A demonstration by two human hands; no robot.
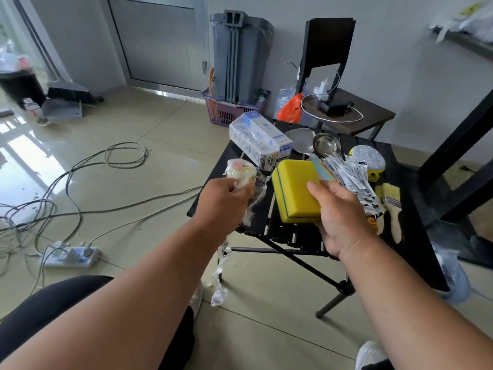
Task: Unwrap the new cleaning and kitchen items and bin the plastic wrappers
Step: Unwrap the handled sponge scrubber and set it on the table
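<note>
bare forearms filling the bottom of the frame, reaching up toward the centre. left hand curled round crumpled clear plastic wrapper, a twisted strand of it trailing down below the wrist toward the floor; probably held out to the left, off the table edge, to keep the waste apart for binning. right hand gripping yellow sponges from the right side, thumb on top, apparently bare of wrap and lifted just above the black table, likely about to be set down. further up on the table: boxed item in clear film, metal ladle, bundle of wrapped packets touching the right hand's fingers, silver scourer, paint brush at right. black bin at upper left of the frame, well apart, heaped with clear plastic; seems the place for the wrapper. purple basket at top centre holding a grey upright unit and small odds, contents too small to tell.
</note>
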